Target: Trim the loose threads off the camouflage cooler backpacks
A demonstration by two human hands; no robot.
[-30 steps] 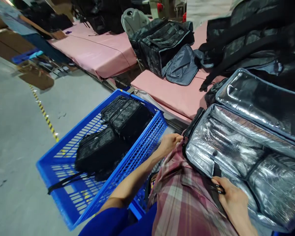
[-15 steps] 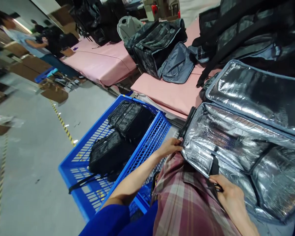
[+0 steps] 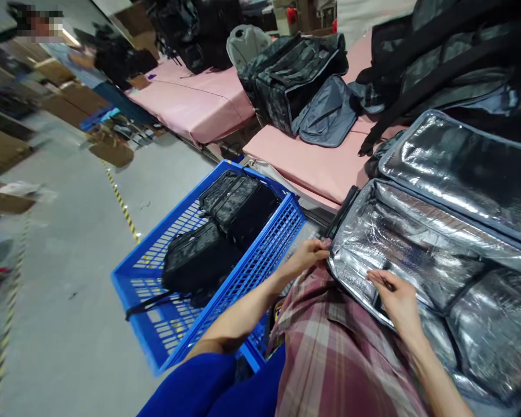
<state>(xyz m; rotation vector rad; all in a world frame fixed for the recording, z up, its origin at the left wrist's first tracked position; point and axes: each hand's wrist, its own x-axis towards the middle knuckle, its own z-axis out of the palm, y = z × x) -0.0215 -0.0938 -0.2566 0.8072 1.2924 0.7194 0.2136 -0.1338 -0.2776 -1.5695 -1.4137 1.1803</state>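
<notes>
An open cooler bag with shiny silver lining lies against my lap on the pink table. My left hand pinches the bag's near left corner at its rim, fingers closed on the edge. My right hand rests inside the bag on a black strap that crosses the silver lining, fingers closed around something thin and dark that I cannot make out. The bag's silver lid stands open behind it.
A blue plastic crate with two black bags stands on the floor at my left. Camouflage and black bags pile on the pink tables. A person works at cardboard boxes far left.
My right hand moved up from the bag's near edge into the lined interior along the black strap. My left hand stayed on the corner. The view shifted slightly.
</notes>
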